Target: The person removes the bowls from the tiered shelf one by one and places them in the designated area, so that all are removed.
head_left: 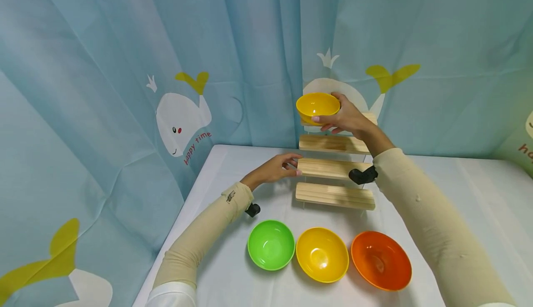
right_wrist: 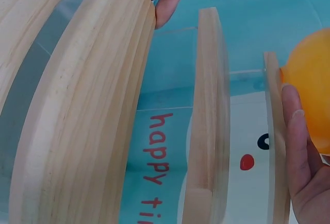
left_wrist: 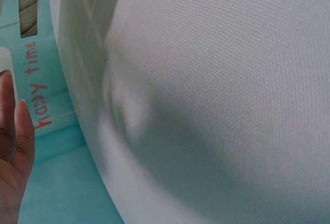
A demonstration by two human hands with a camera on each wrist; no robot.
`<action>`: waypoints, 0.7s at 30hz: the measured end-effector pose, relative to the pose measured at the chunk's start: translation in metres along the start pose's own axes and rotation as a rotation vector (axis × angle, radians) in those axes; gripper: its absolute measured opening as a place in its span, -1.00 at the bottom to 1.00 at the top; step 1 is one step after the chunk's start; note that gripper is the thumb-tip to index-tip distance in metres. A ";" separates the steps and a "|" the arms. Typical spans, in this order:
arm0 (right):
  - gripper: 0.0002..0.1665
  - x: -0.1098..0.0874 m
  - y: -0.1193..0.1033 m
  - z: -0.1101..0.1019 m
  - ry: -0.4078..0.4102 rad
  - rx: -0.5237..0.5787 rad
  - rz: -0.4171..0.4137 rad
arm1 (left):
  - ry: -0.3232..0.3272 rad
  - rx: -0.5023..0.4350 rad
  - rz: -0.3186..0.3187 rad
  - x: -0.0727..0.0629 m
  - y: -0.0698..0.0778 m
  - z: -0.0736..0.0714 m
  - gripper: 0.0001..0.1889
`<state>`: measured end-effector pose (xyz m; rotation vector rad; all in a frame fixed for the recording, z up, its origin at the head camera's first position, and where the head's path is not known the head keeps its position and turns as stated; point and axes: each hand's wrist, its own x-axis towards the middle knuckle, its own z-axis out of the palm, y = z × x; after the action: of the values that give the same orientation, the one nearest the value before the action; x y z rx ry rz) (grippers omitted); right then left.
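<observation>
My right hand (head_left: 347, 116) grips a small yellow bowl (head_left: 318, 104) by its right side, thumb toward me and fingers behind. The bowl is upright at the left end of the top plank of a four-tier wooden rack (head_left: 335, 196). In the right wrist view the bowl (right_wrist: 314, 90) is right at the top plank (right_wrist: 278, 147). My left hand (head_left: 276, 168) holds the left end of the second plank from the bottom, fingers at its upper edge and thumb at its lower edge. The left wrist view shows only part of this hand (left_wrist: 15, 147).
In front of the rack, a green bowl (head_left: 271, 245), a larger yellow bowl (head_left: 322, 255) and an orange bowl (head_left: 381, 260) stand in a row on the white-covered table (head_left: 225, 265). Blue curtain (head_left: 258, 66) with whale prints hangs behind and to the left.
</observation>
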<state>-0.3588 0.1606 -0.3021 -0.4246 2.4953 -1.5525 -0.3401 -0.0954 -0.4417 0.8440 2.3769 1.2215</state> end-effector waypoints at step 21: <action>0.24 0.007 0.013 0.000 0.038 0.006 -0.036 | 0.002 0.017 0.000 -0.002 -0.001 -0.002 -0.39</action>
<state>-0.3668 0.1637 -0.3139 -0.4448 2.5241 -1.5962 -0.3401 -0.0980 -0.4410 0.8480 2.3921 1.2035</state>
